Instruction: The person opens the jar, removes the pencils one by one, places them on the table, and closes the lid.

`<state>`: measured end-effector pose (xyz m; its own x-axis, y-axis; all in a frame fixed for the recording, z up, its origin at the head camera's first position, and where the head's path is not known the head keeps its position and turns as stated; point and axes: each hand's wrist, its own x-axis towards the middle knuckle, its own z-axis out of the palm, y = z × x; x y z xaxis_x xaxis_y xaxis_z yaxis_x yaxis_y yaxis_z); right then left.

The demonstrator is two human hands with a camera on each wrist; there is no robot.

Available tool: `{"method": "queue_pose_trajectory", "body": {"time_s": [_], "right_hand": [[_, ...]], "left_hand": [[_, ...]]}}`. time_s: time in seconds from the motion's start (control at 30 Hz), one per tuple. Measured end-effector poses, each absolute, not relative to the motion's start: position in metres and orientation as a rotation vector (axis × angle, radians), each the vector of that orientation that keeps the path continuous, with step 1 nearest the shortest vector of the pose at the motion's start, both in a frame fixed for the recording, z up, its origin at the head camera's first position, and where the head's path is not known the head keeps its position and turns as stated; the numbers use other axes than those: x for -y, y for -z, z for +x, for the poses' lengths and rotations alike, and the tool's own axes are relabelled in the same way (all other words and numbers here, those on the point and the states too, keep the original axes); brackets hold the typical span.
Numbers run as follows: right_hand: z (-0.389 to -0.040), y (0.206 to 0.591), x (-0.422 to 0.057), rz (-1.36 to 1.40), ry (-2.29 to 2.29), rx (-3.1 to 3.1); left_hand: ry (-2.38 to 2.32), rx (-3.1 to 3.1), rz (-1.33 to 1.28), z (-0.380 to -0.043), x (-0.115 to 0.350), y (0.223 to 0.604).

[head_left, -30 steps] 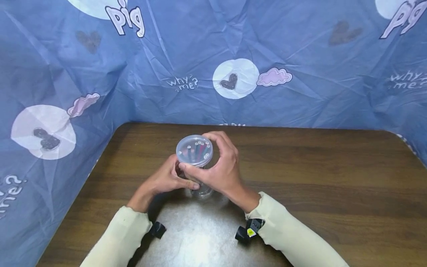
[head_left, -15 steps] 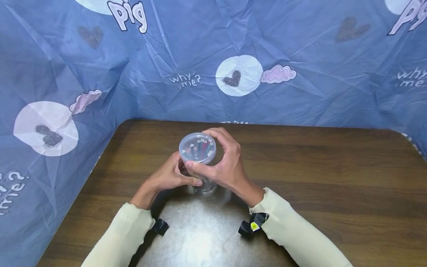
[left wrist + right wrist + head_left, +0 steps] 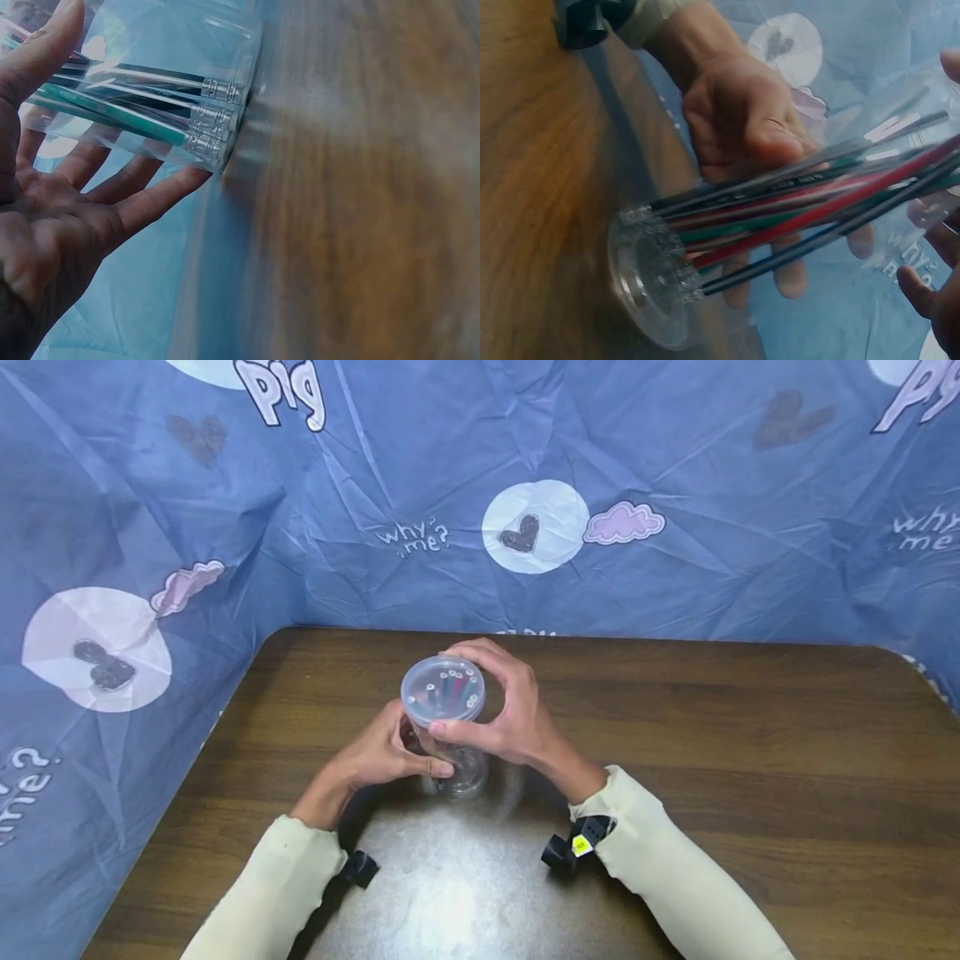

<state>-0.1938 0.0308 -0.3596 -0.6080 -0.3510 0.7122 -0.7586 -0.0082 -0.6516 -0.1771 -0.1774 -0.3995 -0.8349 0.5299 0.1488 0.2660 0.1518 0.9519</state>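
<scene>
A clear plastic jar (image 3: 467, 772) stands upright on the table, capped with a translucent round lid (image 3: 441, 692). Several pencils (image 3: 802, 202) in red, green and dark colours lean inside it, their metal-banded ends (image 3: 206, 120) at the jar's bottom. My left hand (image 3: 378, 750) holds the jar's body from the left, thumb across its front and fingers behind. From the right, my right hand (image 3: 510, 714) grips the lid's rim, with its thumb on the near edge and fingers at the far edge. Part of the jar is hidden behind the hands.
The dark wooden table (image 3: 712, 760) extends widely to the right of the jar. A blue printed cloth (image 3: 360, 485) hangs behind the table and along its left side. Black devices (image 3: 562, 852) are strapped at both wrists.
My right thumb has slid rightward along the lid's near edge, and the right wrist has turned slightly outward. My left hand keeps its hold on the jar.
</scene>
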Motion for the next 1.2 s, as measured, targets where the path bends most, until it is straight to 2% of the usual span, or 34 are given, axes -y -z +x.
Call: {"method": "queue_pose_trajectory", "body": {"time_s": [0.37,0.6,0.73,1.0,1.2], "right_hand": [[-0.202,0.359,-0.035,1.279,-1.761,1.957],[-0.198,0.366,-0.030,1.224,-1.827,1.919],[-0.187,0.371,-0.022,1.088,-1.786,1.879],[-0.153,0.373,-0.002,0.589,-1.574,1.860],[-0.143,0.367,0.004,0.439,-1.507,1.926]], "left_hand": [[-1.745,-2.212,0.813,-0.178,0.177,0.399],[-1.736,-2.205,0.808,-0.177,0.180,0.400],[-1.735,-2.196,0.828,-0.177,0.182,0.402],[-1.764,-2.173,0.848,-0.179,0.180,0.400],[-1.745,-2.203,0.851,-0.180,0.179,0.401]]}}
